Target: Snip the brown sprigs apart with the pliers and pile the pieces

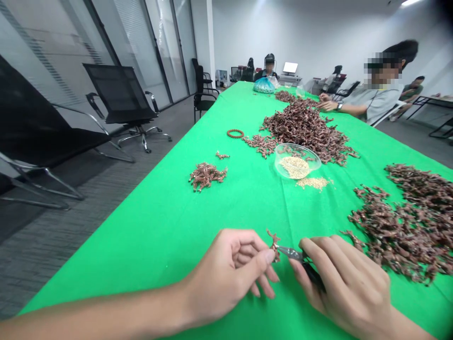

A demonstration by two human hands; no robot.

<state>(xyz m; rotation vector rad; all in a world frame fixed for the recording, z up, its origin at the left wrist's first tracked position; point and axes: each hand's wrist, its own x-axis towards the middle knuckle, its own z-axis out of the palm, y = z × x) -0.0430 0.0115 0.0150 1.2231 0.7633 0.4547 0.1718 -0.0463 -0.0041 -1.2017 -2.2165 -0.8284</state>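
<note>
Glass bowl point(296, 160) before sprig heap point(304, 130)

Along the left side of the long table point(159, 245) under its green cloth, floor-to-ceiling glass partitions point(141, 47) with frosted bands run toward the far end, and black mesh office chairs point(120, 94) stand on grey carpet point(60, 226). Beyond the table's far end, a white wall point(300, 33) closes the room, a laptop point(290, 67) sits on a desk point(290, 79), and a ceiling light point(410, 2) glows overhead.

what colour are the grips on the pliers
The grips of the pliers are black, best seen in the head view.
</note>
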